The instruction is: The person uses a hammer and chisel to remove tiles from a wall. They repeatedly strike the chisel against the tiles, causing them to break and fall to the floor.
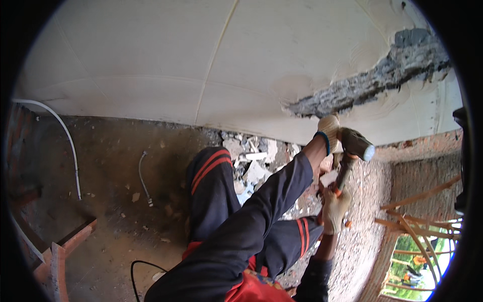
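My right hand (335, 210), in a pale knitted glove, is closed round the handle of a hammer (356, 145). The hammer's dark head has a shiny, worn face and stands up beside my other glove. My left hand (329, 127), also gloved, with a blue band at the wrist, is by the lower end of a rough groove (347, 95) broken into the white wall (151, 55). Its fingers look closed, but the hammer head hides part of them and whatever they grip. My left arm reaches across my bent knees.
Broken tile and plaster rubble (256, 166) lies along the wall's foot. A white hose (70, 136) and a short flexible pipe (145, 178) are on the left. Reddish metal bars (58, 267) stand lower left. At right is an opening with wooden strips (420, 241).
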The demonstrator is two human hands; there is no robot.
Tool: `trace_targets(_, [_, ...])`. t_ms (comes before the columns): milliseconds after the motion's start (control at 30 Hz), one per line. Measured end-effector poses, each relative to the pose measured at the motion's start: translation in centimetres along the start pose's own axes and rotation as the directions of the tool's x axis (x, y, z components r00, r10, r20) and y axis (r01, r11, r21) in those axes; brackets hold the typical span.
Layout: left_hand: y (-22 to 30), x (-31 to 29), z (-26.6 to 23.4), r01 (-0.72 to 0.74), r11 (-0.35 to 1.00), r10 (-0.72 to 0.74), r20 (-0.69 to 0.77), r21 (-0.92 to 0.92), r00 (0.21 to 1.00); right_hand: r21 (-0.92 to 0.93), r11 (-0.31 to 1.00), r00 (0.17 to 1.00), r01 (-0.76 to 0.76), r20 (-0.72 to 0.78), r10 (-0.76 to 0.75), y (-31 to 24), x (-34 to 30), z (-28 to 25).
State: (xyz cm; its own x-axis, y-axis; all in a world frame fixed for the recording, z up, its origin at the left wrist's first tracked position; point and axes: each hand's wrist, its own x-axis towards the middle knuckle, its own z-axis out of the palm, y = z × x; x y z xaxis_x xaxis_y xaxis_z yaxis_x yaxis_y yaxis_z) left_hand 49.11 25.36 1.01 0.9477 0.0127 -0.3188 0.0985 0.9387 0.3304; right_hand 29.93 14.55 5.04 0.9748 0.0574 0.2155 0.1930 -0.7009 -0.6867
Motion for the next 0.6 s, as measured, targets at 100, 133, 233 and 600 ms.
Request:
trace_targets(100, [-1.6, 1.3, -0.4, -0.046, 0.996, 0.05, -0.053, 0.074, 0.997, 0.312, 0.942, 0.991, -0.123, -0.009, 0.133, -1.2, -0.5, -1.1])
trace_targets(133, [-1.9, 2.2, -0.2, -0.043, 0.99, 0.053, -0.073, 0.138, 0.996, 0.43, 0.902, 0.993, -0.037, -0.084, 0.081, -1.6, -0.6, -1.7])
trace_targets(233, [-3.6, 3.8, -1.0, -0.07, 0.946, 0.093, -0.06, 0.318, 0.994, 0.498, 0.824, 0.932, 0.269, -0.35, -0.093, -2.2, -0.2, -2.3])
trace_targets(600, [-2.8, 3.4, -0.7, -0.018, 0.996, 0.016, -0.023, -0.087, 1.0, 0.259, 0.95, 0.984, -0.176, 0.019, 0.177, 0.7, -0.4, -0.8])
